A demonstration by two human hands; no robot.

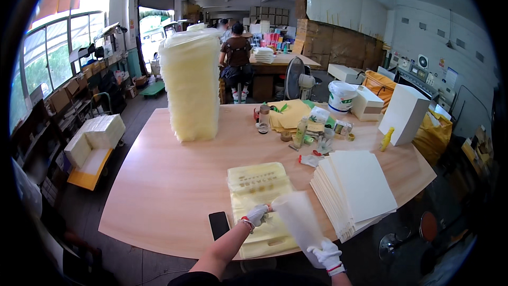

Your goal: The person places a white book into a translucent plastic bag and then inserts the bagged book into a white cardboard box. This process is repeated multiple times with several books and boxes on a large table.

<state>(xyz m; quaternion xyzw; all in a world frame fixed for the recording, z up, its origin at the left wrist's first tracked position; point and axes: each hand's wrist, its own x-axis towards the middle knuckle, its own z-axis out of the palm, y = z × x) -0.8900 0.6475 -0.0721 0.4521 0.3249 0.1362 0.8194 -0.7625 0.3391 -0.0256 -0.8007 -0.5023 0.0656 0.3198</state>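
A translucent whitish sheet point(299, 216) is held up, tilted, at the table's front edge. My left hand point(257, 215), in a white glove with the fingertips bare, pinches its upper left corner. My right hand point(327, 254), also gloved, is closed on its lower right end. Beneath the sheet and my left hand lies a pile of pale yellow plastic bags point(257, 181) with printed marks and a cut-out handle slot near the front. A black phone point(218, 225) rests just left of the pile. On the right is a fanned stack of white boards point(365, 188).
A tall stack of cream sheets point(191, 90) stands at the table's back left. Farther right are a glass jar point(263, 119), a bottle point(301, 131), a white bucket point(341, 97), a white box point(405, 114) and a yellow bottle point(387, 139). A person point(236, 53) sits beyond the table.
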